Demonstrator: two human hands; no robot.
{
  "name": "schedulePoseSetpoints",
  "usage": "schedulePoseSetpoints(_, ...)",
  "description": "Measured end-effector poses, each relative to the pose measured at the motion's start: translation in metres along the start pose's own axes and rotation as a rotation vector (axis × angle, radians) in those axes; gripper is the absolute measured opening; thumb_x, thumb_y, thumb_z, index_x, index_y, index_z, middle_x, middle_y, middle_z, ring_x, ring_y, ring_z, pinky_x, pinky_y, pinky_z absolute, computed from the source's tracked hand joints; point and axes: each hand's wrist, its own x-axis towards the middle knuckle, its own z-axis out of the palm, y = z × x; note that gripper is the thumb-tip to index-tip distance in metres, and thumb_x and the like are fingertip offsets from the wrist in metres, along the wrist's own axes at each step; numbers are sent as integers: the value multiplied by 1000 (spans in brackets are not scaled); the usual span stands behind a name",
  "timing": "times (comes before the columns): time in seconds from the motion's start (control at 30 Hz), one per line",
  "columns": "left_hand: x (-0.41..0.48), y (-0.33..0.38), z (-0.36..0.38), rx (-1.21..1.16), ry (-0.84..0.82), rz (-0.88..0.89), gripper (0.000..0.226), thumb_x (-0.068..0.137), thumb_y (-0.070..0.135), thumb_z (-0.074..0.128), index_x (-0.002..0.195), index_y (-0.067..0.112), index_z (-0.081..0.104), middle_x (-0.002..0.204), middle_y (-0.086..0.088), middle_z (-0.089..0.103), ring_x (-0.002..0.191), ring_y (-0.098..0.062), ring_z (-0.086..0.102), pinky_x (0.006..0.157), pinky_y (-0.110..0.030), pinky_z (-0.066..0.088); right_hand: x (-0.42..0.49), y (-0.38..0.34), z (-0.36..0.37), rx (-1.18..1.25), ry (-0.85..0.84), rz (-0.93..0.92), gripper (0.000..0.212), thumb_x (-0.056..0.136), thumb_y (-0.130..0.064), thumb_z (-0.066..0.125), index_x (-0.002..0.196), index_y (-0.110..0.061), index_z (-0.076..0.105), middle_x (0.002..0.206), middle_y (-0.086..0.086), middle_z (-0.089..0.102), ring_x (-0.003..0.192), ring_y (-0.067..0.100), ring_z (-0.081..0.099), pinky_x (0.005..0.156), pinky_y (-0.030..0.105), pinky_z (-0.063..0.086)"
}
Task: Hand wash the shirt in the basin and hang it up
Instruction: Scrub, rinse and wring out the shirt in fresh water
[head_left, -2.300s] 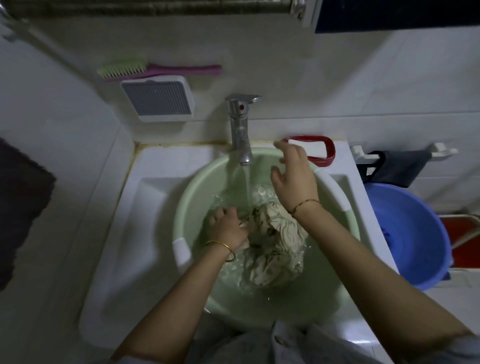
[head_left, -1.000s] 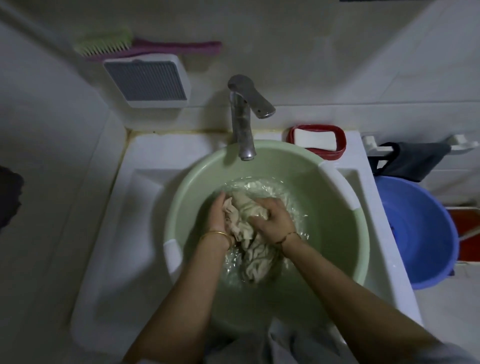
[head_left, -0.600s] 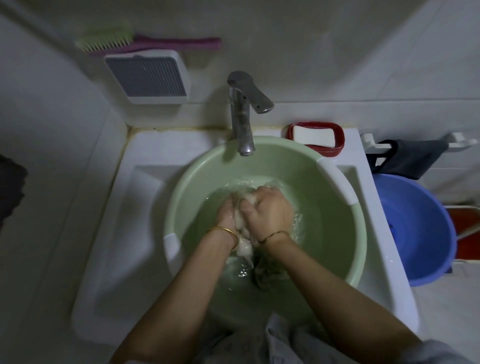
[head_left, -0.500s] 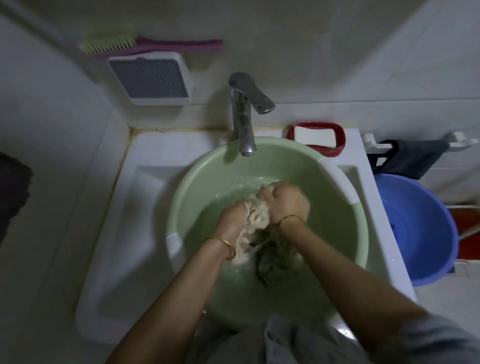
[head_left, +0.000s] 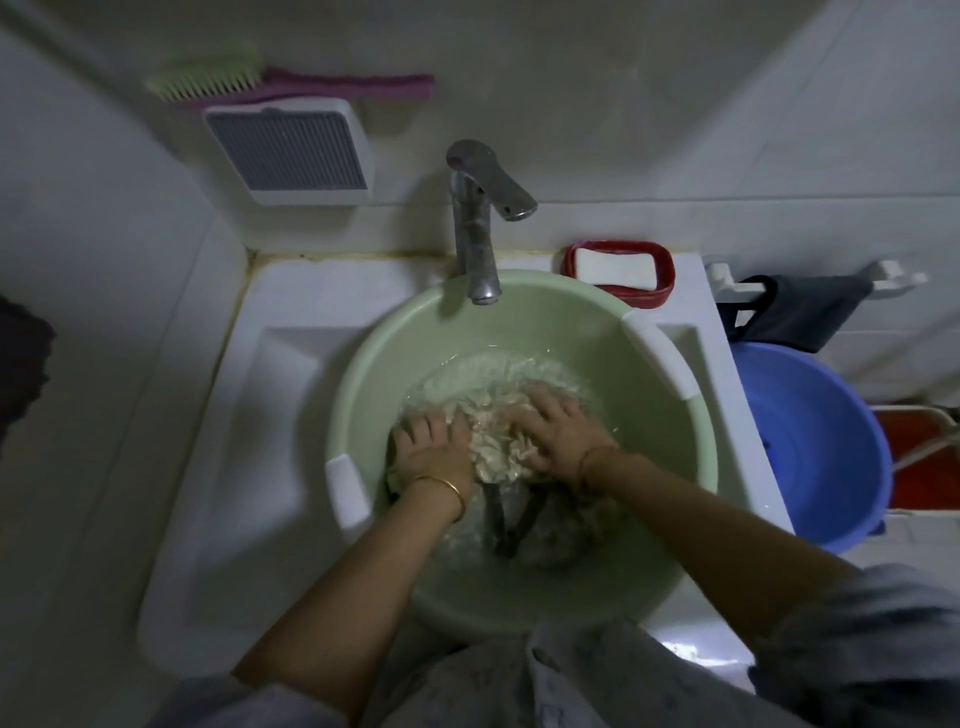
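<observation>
Beige, sodden shirt (head_left: 498, 449) bunched in shallow water at the bottom of the pale green basin (head_left: 654, 395), which sits in the white sink (head_left: 270, 395) below the tap (head_left: 475, 234); no water runs from the spout. Left hand (head_left: 431, 454) and right hand (head_left: 558, 431) lie side by side on the wad, fingers spread and pressed down into the cloth, not pinching it. Judged from its folds, the fabric is soft and limp, heavy with water and probably slick if soaped; it is best gathered by the bunched middle with both hands, since one corner alone would let the rest trail and drip. Washing appears under way; wringing and hanging remain. Soap bar (head_left: 618, 266) at the sink's rear corner
</observation>
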Motion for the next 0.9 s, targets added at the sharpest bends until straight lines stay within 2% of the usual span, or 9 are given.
schedulePoseSetpoints(0.1, -7, 3, -11, -74, 137, 14, 69, 85, 22, 50, 145, 15, 18, 153, -16, 7, 138, -37, 10, 111, -52, 16, -7, -2, -19, 201, 142, 183, 66, 83, -25, 61, 142, -30, 31, 156, 6, 9, 140, 35, 16, 111, 52, 28)
schedulePoseSetpoints(0.2, -13, 9, -20, -215, 453, 220, 38, 82, 12, 51, 119, 17, 47, 128, -7, 42, 118, -26, 38, 97, -36, 34, -24, -10, -26, 127, 415, 345, 37, 86, -8, 52, 122, -13, 47, 126, 12, 44, 112, 33, 46, 90, 40, 46)
schedulePoseSetpoints(0.27, -14, 14, -23, -315, 366, 400, 21, 83, 7, 51, 103, 16, 54, 111, -3, 53, 103, -22, 51, 79, -31, 43, -33, -16, -22, 173, 397, 223, 23, 88, -8, 49, 109, -11, 55, 111, 11, 53, 99, 32, 55, 80, 35, 47)
schedulePoseSetpoints(0.33, -12, 18, -20, -260, 179, 433, 20, 84, 9, 53, 103, 14, 57, 110, -5, 57, 100, -23, 56, 74, -31, 47, -37, -27, -13, 226, 158, 61, 22, 88, -18, 55, 109, -12, 59, 109, 10, 60, 101, 28, 58, 79, 28, 43)
schedulePoseSetpoints(0.43, -7, 17, -9, -197, 82, 441, 32, 85, 9, 54, 116, 12, 54, 123, -8, 51, 113, -26, 51, 88, -36, 46, -37, -37, 8, 25, -134, 129, 60, 82, -34, 67, 133, -12, 44, 134, 10, 45, 127, 28, 42, 98, 37, 39)
schedulePoseSetpoints(0.5, -5, 15, -3, -145, 71, 493, 37, 87, 15, 55, 123, 15, 50, 129, -7, 44, 120, -26, 45, 95, -36, 41, -34, -40, 18, -140, -99, 193, 56, 90, -28, 57, 139, -12, 35, 142, 11, 33, 134, 31, 32, 103, 43, 36)
schedulePoseSetpoints(0.57, -4, 11, -1, -111, 43, 537, 41, 86, 17, 56, 126, 16, 48, 133, -6, 39, 123, -26, 42, 99, -36, 40, -30, -39, 17, -105, 5, 197, 36, 96, -16, 44, 131, -11, 46, 136, 13, 43, 127, 31, 42, 97, 41, 41)
schedulePoseSetpoints(0.73, -9, 6, 3, -185, -41, 584, 52, 78, 22, 65, 126, 19, 45, 132, -3, 40, 122, -23, 43, 98, -33, 41, -38, -10, -17, 564, 213, 168, 7, 88, -11, 58, 91, -12, 64, 93, 6, 63, 88, 18, 58, 77, 25, 42)
schedulePoseSetpoints(0.9, -17, 11, -10, -870, 4, 481, 41, 76, 21, 75, 109, 21, 51, 111, 2, 58, 103, -16, 56, 90, -33, 48, -62, -13, -66, 1539, 291, 92, 22, 94, -3, 52, 74, -11, 55, 68, 5, 55, 62, 13, 56, 68, 31, 49)
